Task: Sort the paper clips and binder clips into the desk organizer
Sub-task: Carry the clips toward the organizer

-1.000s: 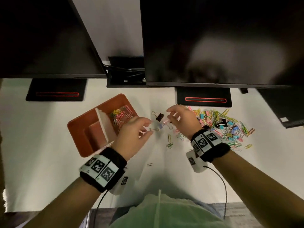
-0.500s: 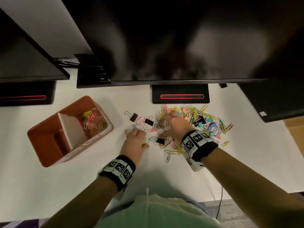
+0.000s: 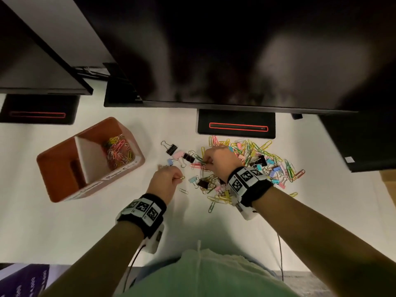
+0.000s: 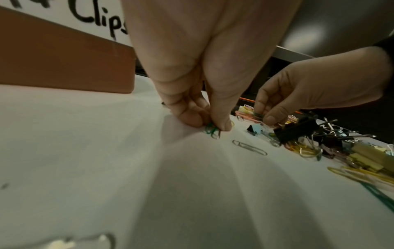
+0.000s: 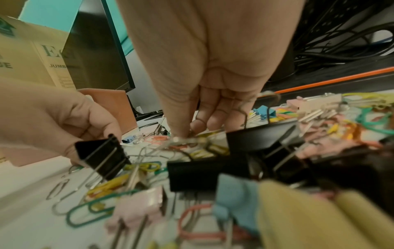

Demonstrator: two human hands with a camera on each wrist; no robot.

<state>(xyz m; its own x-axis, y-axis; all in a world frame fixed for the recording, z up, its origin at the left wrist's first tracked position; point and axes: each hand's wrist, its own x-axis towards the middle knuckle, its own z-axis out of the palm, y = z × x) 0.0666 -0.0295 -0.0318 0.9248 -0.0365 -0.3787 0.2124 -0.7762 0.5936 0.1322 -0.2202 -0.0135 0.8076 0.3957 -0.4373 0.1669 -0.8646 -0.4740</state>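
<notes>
The orange-brown desk organizer (image 3: pixel 64 168) stands at the left, with coloured paper clips (image 3: pixel 117 152) in its far right compartment. A mixed pile of paper clips and binder clips (image 3: pixel 261 161) lies to the right under the monitor. My left hand (image 3: pixel 179 177) is low over the table at the pile's left edge and pinches a few small paper clips (image 4: pixel 213 130), green among them. My right hand (image 3: pixel 206 162) reaches into the pile and pinches paper clips (image 5: pixel 183 139) between thumb and fingers. A loose silver paper clip (image 4: pixel 249 147) lies between the hands.
Black binder clips (image 3: pixel 171 148) and pastel ones (image 3: pixel 177 155) lie loose between organizer and pile. Large black binder clips (image 5: pixel 202 175) sit right under my right wrist. Two monitors (image 3: pixel 235 50) overhang the desk's back. A cardboard box (image 5: pixel 32 55) stands behind the organizer.
Both hands have moved away from the organizer to the left edge of the pile. Each now pinches paper clips off the table.
</notes>
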